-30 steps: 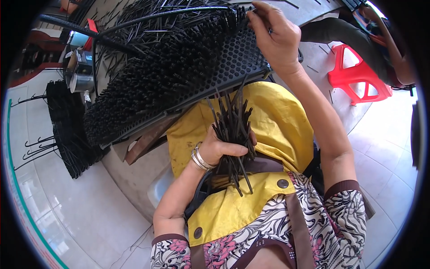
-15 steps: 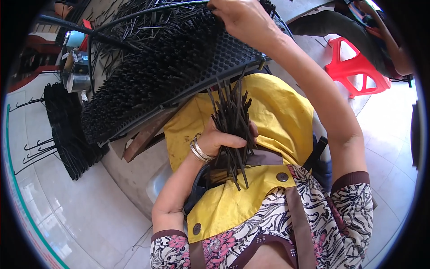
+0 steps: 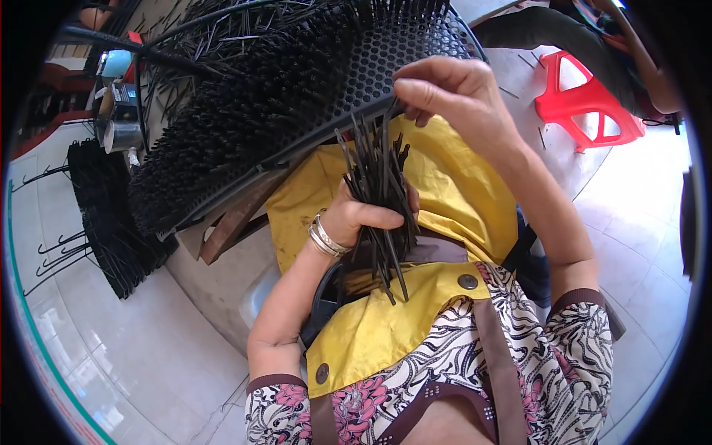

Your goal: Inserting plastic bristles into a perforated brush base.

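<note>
Seeing the left hand (image 3: 360, 211) clenched around a bundle of thin black sticks (image 3: 380, 185), thumb across the front, bundle roughly upright over the lap of a yellow apron (image 3: 460, 200), its far ends fanned out. Silver bangles (image 3: 325, 237) on that wrist. Right hand (image 3: 460, 100) is up, to the right of and beyond the left one, fingers curled, thumb and index close to the tip of one stick; can't tell if it's pinched or just next to them. Far side of the bundle: black perforated tray (image 3: 386, 55), near edge just beyond the stick tips. Tray's left and middle are densely packed with upright black pieces (image 3: 267, 96); bare holes show toward the right. More loose sticks (image 3: 222, 37) scattered behind it, far left. Left: dark stack (image 3: 111, 215) with hooked wires, metal cup (image 3: 122, 135) beyond it. Far right: red stool (image 3: 589, 104), beside another person's dark trouser leg (image 3: 552, 37).
</note>
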Demonstrator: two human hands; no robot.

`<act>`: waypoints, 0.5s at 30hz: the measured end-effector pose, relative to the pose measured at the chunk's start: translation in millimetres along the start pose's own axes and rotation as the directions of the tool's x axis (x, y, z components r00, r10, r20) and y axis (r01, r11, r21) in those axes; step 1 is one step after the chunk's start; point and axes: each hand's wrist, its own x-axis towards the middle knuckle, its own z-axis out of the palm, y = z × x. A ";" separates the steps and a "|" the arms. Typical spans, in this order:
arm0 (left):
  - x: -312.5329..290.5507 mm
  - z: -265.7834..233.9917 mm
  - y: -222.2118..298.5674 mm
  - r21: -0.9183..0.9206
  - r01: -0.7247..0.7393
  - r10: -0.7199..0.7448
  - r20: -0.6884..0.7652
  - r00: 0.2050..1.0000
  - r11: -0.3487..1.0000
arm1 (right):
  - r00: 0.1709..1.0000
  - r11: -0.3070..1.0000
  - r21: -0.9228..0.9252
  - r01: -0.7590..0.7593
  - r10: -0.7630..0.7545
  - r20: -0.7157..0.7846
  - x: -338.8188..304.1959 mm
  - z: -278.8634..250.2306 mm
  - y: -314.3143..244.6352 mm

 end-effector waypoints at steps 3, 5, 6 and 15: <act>2.9 1.9 3.9 0.064 0.018 -0.019 0.014 1.000 0.998 | 0.999 0.994 0.110 -0.014 0.020 -0.050 -0.8 8.5 11.9; 4.0 3.0 4.4 0.098 0.021 -0.027 0.057 0.998 0.995 | 0.998 0.992 0.121 -0.028 0.035 -0.059 1.6 4.6 8.9; 4.9 2.5 4.2 0.100 0.018 -0.024 0.055 0.998 0.995 | 0.992 0.991 0.133 0.022 -0.004 -0.130 5.4 -0.6 8.9; 10.3 3.9 0.8 -0.026 0.038 -0.035 0.103 0.994 0.999 | 0.727 0.873 -0.341 0.347 -0.480 -0.490 58.2 -13.1 -11.1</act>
